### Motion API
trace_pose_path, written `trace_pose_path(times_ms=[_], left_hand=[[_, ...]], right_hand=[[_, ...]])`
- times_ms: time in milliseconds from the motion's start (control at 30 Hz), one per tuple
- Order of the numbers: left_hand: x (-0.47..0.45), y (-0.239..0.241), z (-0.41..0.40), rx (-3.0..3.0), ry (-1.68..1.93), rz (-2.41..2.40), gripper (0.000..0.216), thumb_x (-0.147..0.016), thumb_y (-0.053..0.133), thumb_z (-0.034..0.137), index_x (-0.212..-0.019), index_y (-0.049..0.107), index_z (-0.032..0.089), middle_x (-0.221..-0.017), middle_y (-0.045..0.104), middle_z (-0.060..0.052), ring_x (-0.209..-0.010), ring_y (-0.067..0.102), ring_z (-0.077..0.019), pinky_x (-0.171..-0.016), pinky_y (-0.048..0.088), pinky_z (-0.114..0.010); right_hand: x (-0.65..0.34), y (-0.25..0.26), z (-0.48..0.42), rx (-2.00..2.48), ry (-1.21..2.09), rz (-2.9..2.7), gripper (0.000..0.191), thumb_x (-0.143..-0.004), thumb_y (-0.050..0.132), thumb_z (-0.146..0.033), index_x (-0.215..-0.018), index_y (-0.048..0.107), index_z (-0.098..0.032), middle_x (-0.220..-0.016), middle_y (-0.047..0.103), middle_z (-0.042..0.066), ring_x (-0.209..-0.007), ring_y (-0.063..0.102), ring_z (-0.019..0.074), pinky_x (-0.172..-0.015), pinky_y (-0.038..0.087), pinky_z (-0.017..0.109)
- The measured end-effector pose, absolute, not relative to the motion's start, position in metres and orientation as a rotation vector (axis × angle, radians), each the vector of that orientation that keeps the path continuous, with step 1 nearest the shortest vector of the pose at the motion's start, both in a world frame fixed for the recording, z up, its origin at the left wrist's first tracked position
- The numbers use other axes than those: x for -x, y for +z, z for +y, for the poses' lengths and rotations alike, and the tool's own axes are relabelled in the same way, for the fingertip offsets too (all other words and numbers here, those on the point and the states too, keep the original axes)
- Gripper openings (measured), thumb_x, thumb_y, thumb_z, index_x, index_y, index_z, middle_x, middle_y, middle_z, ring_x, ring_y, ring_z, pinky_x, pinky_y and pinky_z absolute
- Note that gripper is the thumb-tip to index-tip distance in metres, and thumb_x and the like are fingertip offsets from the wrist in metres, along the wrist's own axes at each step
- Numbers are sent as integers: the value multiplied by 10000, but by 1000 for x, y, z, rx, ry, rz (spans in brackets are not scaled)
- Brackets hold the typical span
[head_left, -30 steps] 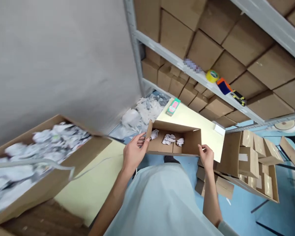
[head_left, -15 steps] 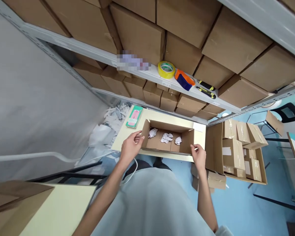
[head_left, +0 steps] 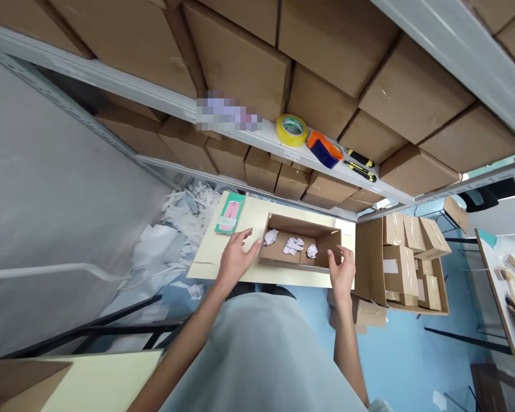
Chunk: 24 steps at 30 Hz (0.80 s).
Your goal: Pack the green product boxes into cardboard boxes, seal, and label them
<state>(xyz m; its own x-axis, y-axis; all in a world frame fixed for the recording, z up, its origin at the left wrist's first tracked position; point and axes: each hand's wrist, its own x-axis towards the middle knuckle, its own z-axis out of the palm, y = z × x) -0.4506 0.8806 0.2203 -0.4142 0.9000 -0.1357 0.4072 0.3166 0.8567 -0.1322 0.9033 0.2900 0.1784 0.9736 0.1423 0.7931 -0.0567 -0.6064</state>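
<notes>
An open cardboard box (head_left: pixel 283 265) stands on the pale yellow table (head_left: pixel 206 262). Inside it lie three crumpled pieces of white paper (head_left: pixel 292 246), spread in a row. My left hand (head_left: pixel 237 256) is just off the box's left end, thumb and fingers apart, holding nothing. At the right end my right hand (head_left: pixel 341 272) has its fingers spread around the corner; whether it touches the cardboard I cannot tell. A green and pink flat package (head_left: pixel 230 213) lies on the table's far left corner.
Above the table, a metal shelf (head_left: pixel 257 134) carries yellow tape (head_left: pixel 291 130), an orange and blue tape dispenser (head_left: pixel 324 150) and utility knives (head_left: pixel 360 170). To the right, a large carton (head_left: pixel 369 263) holds several small boxes. Paper scraps (head_left: pixel 189 209) are heaped at left.
My left hand has let go of the box's left end and opened beside it. My right hand's fingers have spread from their pinch on the right corner. The view has shifted slightly.
</notes>
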Motion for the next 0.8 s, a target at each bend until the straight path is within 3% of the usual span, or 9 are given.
trace_pose_path(times_ms=[167,333,467,667,800], left_hand=[[490,206,882,-1120,1005,2152,534,-951,661,382,-1439,606,170,-1438,647,-216,-1448,581,-381,-1284,437,-554],[509,174,900,-874,927,2274,817,-924,730,310,-1612,381,42,-1634,427,-357,-1603,370,-486,-1260,416,-623],[520,147,925,-667,847,2286,936,-907,758,276,-1665,266,31,-1692,308,-401,-1631,297,-511,-1234,423,-625],[537,119,943,-749,711,2213,854,-884,658,157,-1646,314,-21,-1589,463,-375,-1498,460,-471,-1181,468,-571],[552,116,948,-642,741,2203,755,-822,701,162,-1529,477,17,-1507,567,-342,-1426,552,-436,-1134,509,-533]], right_hand=[[232,310,930,1642,482,-1936,427,-1082,547,-539,-1245,723,-186,-1225,752,158,-1079,733,298,-991,582,446],[332,319,956,1449,559,-2238,333,-1087,561,-422,-1258,731,-193,-1264,758,152,-1184,721,305,-1064,557,441],[382,329,957,1421,561,-2290,319,-1097,561,-404,-1284,723,-203,-1277,760,135,-1119,739,280,-1026,569,410],[390,336,946,1426,602,-2309,313,-1087,587,-429,-1251,738,-210,-1274,782,128,-1127,764,280,-1006,588,405],[377,336,948,1490,586,-2267,318,-1081,586,-436,-1236,751,-213,-1265,794,125,-1144,766,290,-989,601,407]])
